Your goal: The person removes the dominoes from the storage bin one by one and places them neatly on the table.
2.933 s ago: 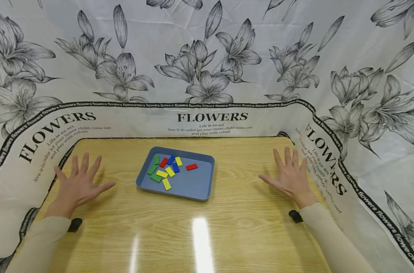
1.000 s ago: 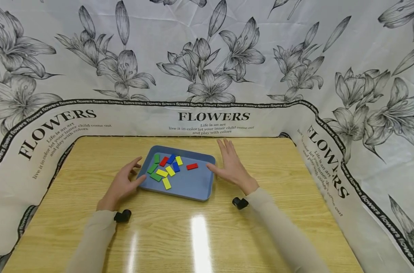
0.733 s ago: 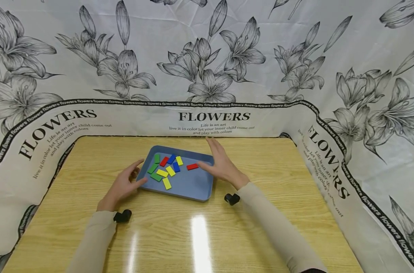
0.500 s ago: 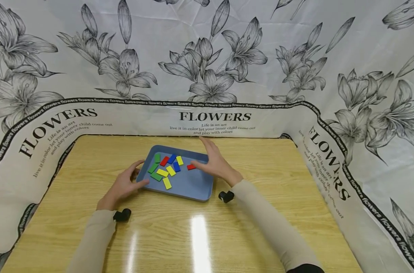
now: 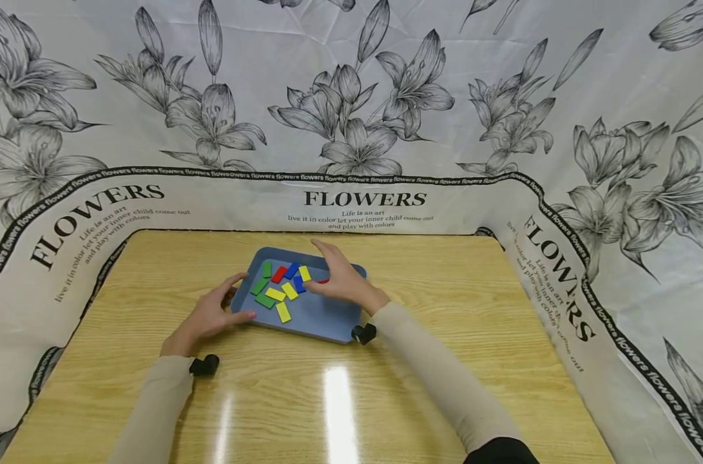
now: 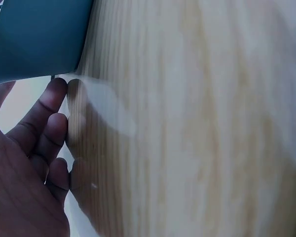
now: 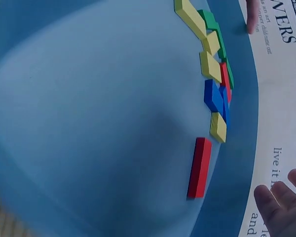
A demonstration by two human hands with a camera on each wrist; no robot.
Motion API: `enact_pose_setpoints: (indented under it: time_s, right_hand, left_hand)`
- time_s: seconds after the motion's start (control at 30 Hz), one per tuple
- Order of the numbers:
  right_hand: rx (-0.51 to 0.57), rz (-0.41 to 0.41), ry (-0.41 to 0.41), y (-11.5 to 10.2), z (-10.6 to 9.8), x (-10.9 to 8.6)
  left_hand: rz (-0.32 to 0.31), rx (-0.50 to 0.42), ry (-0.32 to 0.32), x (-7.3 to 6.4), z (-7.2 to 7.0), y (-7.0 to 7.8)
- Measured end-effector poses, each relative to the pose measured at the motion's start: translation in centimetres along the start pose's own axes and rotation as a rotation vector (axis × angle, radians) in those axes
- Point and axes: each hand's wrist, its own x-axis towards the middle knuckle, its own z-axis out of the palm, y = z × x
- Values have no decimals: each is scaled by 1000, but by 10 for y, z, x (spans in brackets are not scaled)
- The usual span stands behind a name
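The blue-grey tray (image 5: 328, 322) lies on the wooden table, holding several small flat blocks in green, red, blue and yellow. My left hand (image 5: 205, 317) is around its left end, thumb at the front-left rim and fingers outside; in the left wrist view fingertips (image 6: 56, 91) meet the table beside the tray. Over the tray's right half, my right hand (image 5: 345, 281) reaches in with thumb and fingers spread, holding nothing. Its thumb tip is near a blue block (image 5: 299, 284). A lone red block (image 7: 200, 168) is mostly hidden beneath that hand in the head view.
A white cloth (image 5: 351, 142) printed with flowers and lettering stands around the back and sides of the table (image 5: 473, 309). Green blocks (image 5: 260, 286) and yellow blocks (image 5: 283, 312) cluster in the tray's left half. Each wrist carries a small black camera.
From wide apart, both hands have come to the tray. The left has settled at its left end; the right has moved leftward over it, covering most of the lone red block.
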Motion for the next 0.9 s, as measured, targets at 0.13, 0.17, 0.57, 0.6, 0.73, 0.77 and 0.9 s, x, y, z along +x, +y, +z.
enact_pose_setpoints:
  time_s: [0.13,0.17,0.57,0.6,0.73,0.77,0.9]
  right_hand:
    - [-34,-14,-70,-6,6,6]
    - [-53,-24,-91,-8,7,8]
    - [-123,-141,-266,-12,23,26]
    - [-123,-137,-270,-11,24,27]
    - [-112,-131,-273,-8,26,31]
    - [-106,-132,-273,-7,26,31]
    - [-60,-133,-278,-4,27,32]
  left_hand:
    - [-9,6,-12,0,-1,0]
    - [-9,7,-13,0,-1,0]
    - [-26,-3,-16,-1,-2,-1]
    - [-26,-5,-18,-1,-2,0]
    - [-14,-17,-11,-1,-3,0]
    - [-10,-19,-8,-1,-3,0]
    - [0,-13,-8,0,-2,-2]
